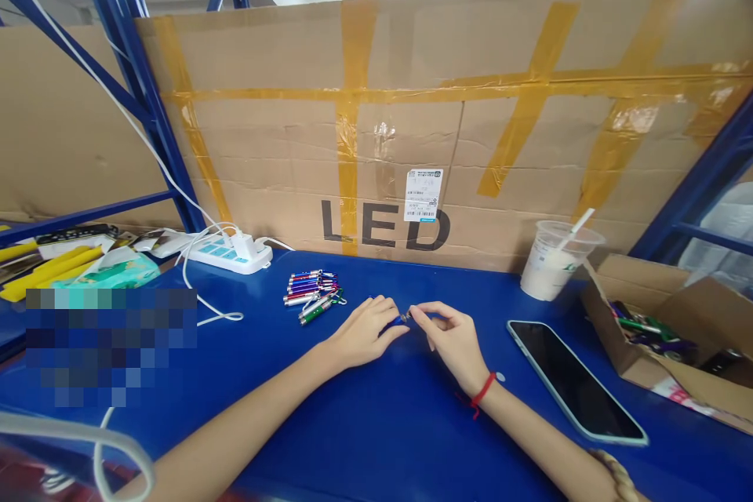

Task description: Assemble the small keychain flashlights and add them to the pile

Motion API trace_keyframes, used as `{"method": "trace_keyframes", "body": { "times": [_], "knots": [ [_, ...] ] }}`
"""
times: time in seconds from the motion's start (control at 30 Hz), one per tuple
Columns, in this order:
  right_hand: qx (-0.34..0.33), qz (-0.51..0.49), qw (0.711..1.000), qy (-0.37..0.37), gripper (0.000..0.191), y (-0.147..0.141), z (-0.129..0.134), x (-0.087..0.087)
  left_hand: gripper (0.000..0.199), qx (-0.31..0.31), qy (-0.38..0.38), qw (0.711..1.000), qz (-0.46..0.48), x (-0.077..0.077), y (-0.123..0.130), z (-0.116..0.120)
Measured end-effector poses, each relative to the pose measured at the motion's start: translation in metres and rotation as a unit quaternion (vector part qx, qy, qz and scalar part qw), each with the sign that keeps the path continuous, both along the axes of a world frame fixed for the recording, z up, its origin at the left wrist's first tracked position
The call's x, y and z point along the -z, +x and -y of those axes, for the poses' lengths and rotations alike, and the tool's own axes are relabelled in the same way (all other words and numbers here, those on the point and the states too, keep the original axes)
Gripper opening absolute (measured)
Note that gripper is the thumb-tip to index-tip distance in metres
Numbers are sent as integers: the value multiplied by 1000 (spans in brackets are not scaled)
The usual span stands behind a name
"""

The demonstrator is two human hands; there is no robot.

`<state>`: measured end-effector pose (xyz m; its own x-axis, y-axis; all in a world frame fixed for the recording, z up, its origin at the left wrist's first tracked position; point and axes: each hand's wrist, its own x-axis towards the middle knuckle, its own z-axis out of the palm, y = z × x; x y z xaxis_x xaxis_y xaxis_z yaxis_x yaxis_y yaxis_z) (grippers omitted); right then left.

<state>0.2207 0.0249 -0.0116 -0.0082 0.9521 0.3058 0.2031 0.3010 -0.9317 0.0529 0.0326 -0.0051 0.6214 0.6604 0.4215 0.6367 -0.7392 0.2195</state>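
Observation:
My left hand (368,331) is closed around a small blue item (395,321), most of it hidden by the fingers. Close to its right, my right hand (450,333) pinches a tiny metallic piece (407,315) between thumb and forefinger, at the end of the blue item. Whether the two pieces are joined is too small to tell. Behind and left of my left hand lies a group of small metallic tubes (311,286) in red, blue, purple and silver, with a green one (316,311) carrying a clip in front.
A phone (576,376) lies right of my right hand. Beyond it stand a plastic cup with a straw (547,267) and an open cardboard box (635,369) of colored items. A white power strip (227,252) with cables sits back left. Upright cardboard (264,149) backs the blue table (376,423).

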Motion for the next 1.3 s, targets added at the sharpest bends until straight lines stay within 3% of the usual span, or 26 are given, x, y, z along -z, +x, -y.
{"method": "trace_keyframes", "body": {
  "times": [0.5, 0.73, 0.9, 1.1, 1.3],
  "knots": [
    [-64, -44, 997, -4, 29, 3, 3, -2, 30, 49, -14, 998, 35, 0, 8, 4],
    [-114, -27, 993, -34, 27, 12, 4, -9, 30, 27, -9, 999, 33, 2, 11, 13],
    [-158, -15, 985, -62, 28, 21, 0, -21, 31, 4, 9, 1000, 25, -5, 18, 19],
    [-168, -76, 977, -107, 32, 21, -1, -12, 29, -2, 18, 1000, -19, -9, 18, 19],
    [-173, -45, 976, -125, 36, 22, -2, -12, 22, -21, -19, 998, -57, -7, 16, 23]
  ]
}}
